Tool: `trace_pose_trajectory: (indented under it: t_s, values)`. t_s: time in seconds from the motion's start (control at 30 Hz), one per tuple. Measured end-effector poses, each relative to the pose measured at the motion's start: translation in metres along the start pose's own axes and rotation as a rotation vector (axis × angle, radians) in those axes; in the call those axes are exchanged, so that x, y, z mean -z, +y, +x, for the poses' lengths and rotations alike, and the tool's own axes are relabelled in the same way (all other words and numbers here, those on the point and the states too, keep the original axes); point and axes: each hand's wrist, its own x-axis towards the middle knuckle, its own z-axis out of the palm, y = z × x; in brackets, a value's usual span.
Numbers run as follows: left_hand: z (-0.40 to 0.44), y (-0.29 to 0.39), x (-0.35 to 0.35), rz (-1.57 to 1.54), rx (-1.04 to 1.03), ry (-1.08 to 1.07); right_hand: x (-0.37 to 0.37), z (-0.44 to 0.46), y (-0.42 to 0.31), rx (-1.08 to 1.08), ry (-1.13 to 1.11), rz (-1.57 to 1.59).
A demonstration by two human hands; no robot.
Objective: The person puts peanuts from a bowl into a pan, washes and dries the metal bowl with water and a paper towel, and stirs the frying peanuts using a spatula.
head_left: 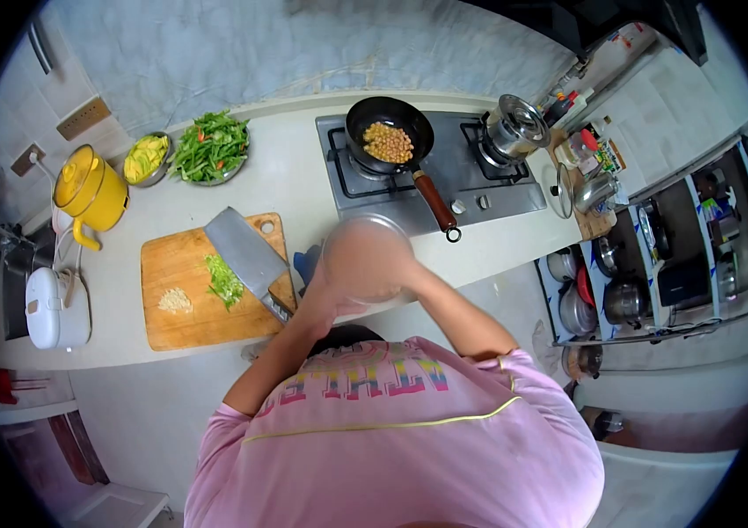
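Observation:
A round bowl with a pale, metal-looking rim [394, 227] is held in front of my chest, at the counter's front edge. My left hand [328, 301] grips its lower left side. My right hand [396, 271] reaches over the bowl from the right; a blur covers its fingers and the bowl's inside, so its grip and any contents are hidden. Left of the bowl lies a wooden cutting board [171, 268] with a cleaver [246, 251] across its right side. Chopped green pieces [224, 282] and a small heap of minced pale bits [175, 301] rest on the board.
A black wok [409, 119] with browned pieces [389, 143] sits on the gas stove [444, 189], handle toward me. A steel pot [514, 132] occupies the right burner. At the back left are sliced green vegetables [209, 148], a bowl of yellow slices [147, 158] and a yellow pot [92, 194].

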Motion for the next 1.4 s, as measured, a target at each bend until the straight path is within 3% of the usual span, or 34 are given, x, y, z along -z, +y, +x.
trace_pose_trajectory:
  t_s: [0.1, 0.17, 0.3, 0.4, 0.63, 0.93, 1.4]
  values:
    - [-0.009, -0.012, 0.020, 0.021, 0.066, -0.084, -0.008, -0.010, -0.034, -0.157, 0.020, 0.095]
    - [-0.019, -0.014, 0.025, 0.031, 0.062, -0.075, -0.035, -0.018, -0.013, -0.024, 0.124, -0.054]
    - [-0.031, -0.024, 0.042, 0.045, 0.072, -0.113, -0.062, -0.029, -0.023, -0.003, 0.192, -0.232]
    - [-0.047, -0.021, 0.040, 0.062, 0.100, -0.100, -0.067, -0.038, -0.042, -0.126, 0.207, -0.184]
    - [-0.073, -0.043, 0.044, 0.016, 0.099, -0.113, -0.081, -0.065, -0.052, -0.181, 0.146, -0.265]
    - [-0.121, -0.088, 0.009, -0.039, -0.079, 0.023, -0.075, -0.117, -0.061, 0.039, 0.120, -0.140]
    - [-0.194, -0.205, -0.090, -0.126, 0.021, 0.052, -0.035, -0.274, -0.058, 0.050, 0.028, -0.230]
